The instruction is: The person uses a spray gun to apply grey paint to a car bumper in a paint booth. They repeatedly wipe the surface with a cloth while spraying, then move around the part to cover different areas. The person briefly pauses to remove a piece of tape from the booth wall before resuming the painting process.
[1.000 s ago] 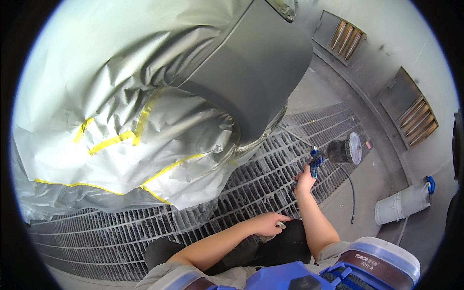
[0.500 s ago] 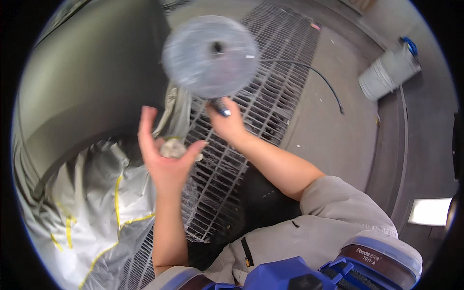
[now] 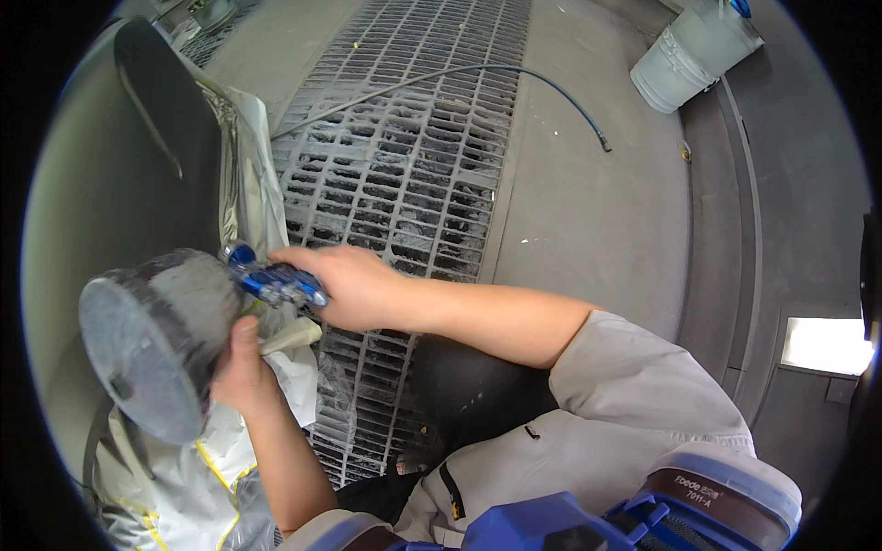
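My right hand (image 3: 354, 286) is closed round the handle of a blue and silver spray gun (image 3: 276, 280). Its large greyish translucent cup (image 3: 147, 344) is tilted, lid facing left and toward me. Beside the cup, my left hand (image 3: 246, 372) has its thumb up against the cup's side, with the other fingers hidden behind it. A crumpled off-white cloth (image 3: 292, 336) sticks out from that hand. Just behind the gun stands a smooth grey-green vehicle panel (image 3: 92, 165), with whitish masking film (image 3: 220, 468) and yellow tape along its lower edge.
Metal floor grating (image 3: 395, 184) runs away under the work, crossed by a dark hose (image 3: 478, 67). A pale bucket (image 3: 675, 69) stands at the far right by the wall. Blue-framed respirator parts (image 3: 570, 523) show at the bottom edge.
The spray gun has swung left and down, from above the grating to beside the panel, its cup tipping over. My left hand has gone from spread fingers round the cloth to the cup's side.
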A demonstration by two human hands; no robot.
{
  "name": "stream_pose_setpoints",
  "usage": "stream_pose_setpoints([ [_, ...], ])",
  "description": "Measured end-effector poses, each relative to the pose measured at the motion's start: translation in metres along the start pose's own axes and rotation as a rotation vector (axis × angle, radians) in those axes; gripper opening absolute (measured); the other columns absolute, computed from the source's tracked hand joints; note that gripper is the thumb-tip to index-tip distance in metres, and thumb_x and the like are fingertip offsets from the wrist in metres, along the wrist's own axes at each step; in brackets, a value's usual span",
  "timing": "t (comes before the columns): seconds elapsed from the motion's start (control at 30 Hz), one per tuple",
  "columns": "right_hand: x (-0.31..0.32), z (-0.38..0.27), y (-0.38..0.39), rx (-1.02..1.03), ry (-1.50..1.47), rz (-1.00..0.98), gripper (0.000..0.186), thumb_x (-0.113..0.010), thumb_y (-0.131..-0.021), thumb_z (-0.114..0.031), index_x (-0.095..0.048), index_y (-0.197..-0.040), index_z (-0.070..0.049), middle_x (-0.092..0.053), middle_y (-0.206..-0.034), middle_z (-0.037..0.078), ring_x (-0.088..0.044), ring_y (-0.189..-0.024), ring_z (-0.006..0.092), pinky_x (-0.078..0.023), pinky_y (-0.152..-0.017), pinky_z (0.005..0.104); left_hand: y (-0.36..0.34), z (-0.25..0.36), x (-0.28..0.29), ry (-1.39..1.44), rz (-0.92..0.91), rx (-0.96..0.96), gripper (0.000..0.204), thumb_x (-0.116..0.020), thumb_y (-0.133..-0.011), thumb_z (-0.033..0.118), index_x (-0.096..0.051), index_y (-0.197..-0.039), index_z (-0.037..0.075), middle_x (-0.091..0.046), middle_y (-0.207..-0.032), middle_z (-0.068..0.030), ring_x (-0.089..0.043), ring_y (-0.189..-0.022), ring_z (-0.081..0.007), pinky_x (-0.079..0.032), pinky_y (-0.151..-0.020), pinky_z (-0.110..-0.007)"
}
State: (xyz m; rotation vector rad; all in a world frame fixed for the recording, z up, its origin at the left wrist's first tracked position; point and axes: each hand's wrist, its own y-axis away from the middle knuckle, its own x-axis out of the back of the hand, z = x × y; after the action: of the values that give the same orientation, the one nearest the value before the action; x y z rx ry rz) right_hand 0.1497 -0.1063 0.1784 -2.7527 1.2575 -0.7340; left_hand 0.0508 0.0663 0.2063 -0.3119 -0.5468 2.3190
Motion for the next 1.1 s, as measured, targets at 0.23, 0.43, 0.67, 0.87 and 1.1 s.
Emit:
stream_pose_setpoints([
  [0.23,0.043,0.167,0.075,0.013,-0.244,-0.23,0.088,-0.084,-0.089,-0.037,-0.043,-0.161,-0.008,-0.067,-0.135,0.023,-0.068,-0.122,0.0319,-0.054,-0.103,0.0443,0.037,-0.092,0.003,-0.913,-0.603,-0.146,0.088,-0.097,-0.077,0.018,-0.05,-0.149,-0.003,-0.058,-0.149,-0.0161,-0.056,-0.134,-0.0302,-0.041,-0.117,-0.043],
  [0.43,0.196,0.379,0.175,-0.721,0.098,0.233,0.043,-0.07,-0.097,-0.028,-0.072,-0.133,-0.005,-0.08,-0.103,0.012,-0.075,-0.091,0.0195,-0.06,-0.082,0.0364,0.071,-0.165,0.03,-0.648,-0.654,0.398,0.085,-0.091,-0.081,0.046,-0.055,-0.148,0.008,-0.06,-0.148,-0.0165,-0.053,-0.139,-0.0375,-0.036,-0.122,-0.052],
  [0.67,0.388,0.5,0.232,-1.24,0.633,0.745,0.04,-0.064,-0.094,-0.032,-0.076,-0.123,-0.008,-0.077,-0.12,0.02,-0.072,-0.118,0.0347,-0.056,-0.102,0.0445,0.073,-0.164,0.049,-1.118,-0.849,-0.099,0.105,-0.092,-0.067,0.046,-0.043,-0.151,0.004,-0.057,-0.137,-0.0112,-0.057,-0.125,-0.0298,-0.048,-0.112,-0.044],
  [0.87,0.474,0.563,0.254,-1.31,0.829,0.696,0.068,-0.06,-0.094,-0.029,-0.047,-0.158,-0.007,-0.043,-0.164,0.024,-0.047,-0.148,0.039,-0.041,-0.122,0.0474,0.059,-0.117,0.051,-1.159,-0.946,-0.078,0.118,-0.094,-0.061,0.055,-0.038,-0.154,0.009,-0.056,-0.138,-0.0107,-0.056,-0.127,-0.0308,-0.045,-0.113,-0.047],
  [1.1,0.512,0.647,0.293,-1.286,0.777,0.344,0.054,-0.063,-0.103,-0.037,-0.052,-0.154,-0.024,-0.072,-0.133,0.014,-0.07,-0.12,0.0341,-0.054,-0.1,0.0461,0.084,-0.088,0.039,-0.508,-0.475,0.732,0.095,-0.095,-0.071,0.015,-0.042,-0.15,0.013,-0.059,-0.136,-0.0116,-0.063,-0.119,-0.0251,-0.056,-0.106,-0.043],
])
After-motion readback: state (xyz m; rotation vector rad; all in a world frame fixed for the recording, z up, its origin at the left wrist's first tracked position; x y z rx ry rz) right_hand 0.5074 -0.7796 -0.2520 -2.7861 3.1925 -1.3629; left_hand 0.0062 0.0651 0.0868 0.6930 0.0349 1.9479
